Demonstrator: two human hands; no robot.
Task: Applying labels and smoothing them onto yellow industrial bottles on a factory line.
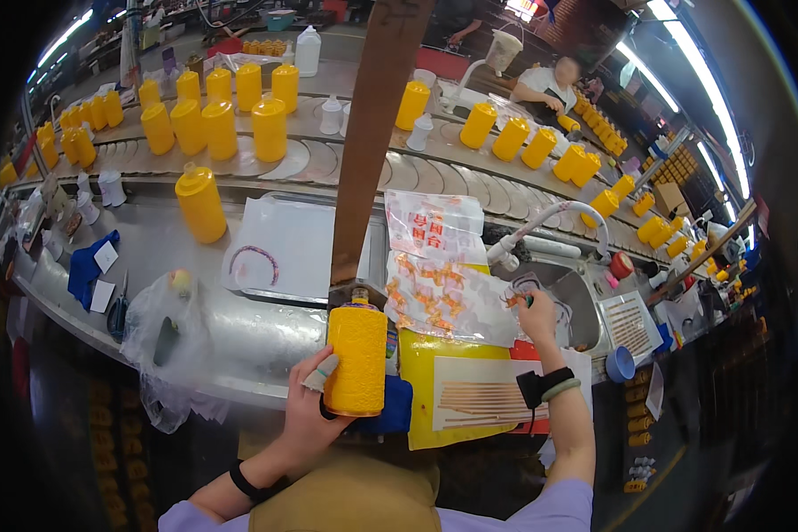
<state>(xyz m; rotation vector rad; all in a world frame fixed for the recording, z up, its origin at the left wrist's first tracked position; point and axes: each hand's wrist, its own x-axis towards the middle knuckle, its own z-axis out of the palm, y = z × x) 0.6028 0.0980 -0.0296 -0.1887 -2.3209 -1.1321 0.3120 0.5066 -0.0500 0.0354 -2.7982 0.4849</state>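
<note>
My left hand [303, 399] is wrapped round the lower part of a yellow textured bottle [356, 359], held upright in front of me. A pale wrap covers one of its fingers. My right hand [538, 317] is closed in a pinch at the right end of a clear sheet with orange printed figures [434, 297], by the sink's edge. A small dark green thing shows at its fingertips, too small to name. Below the sheet, a white card with thin gold-brown strips [481, 404] lies on a yellow folder [421, 377].
A metal sink [585, 306] with a white curved faucet [541, 215] is at right, a blue bowl [621, 364] beside it. A brown post [363, 151] rises ahead. Yellow bottles [269, 130] line the conveyor [315, 168]. A plastic bag [164, 355] lies left. A co-worker [545, 89] sits across.
</note>
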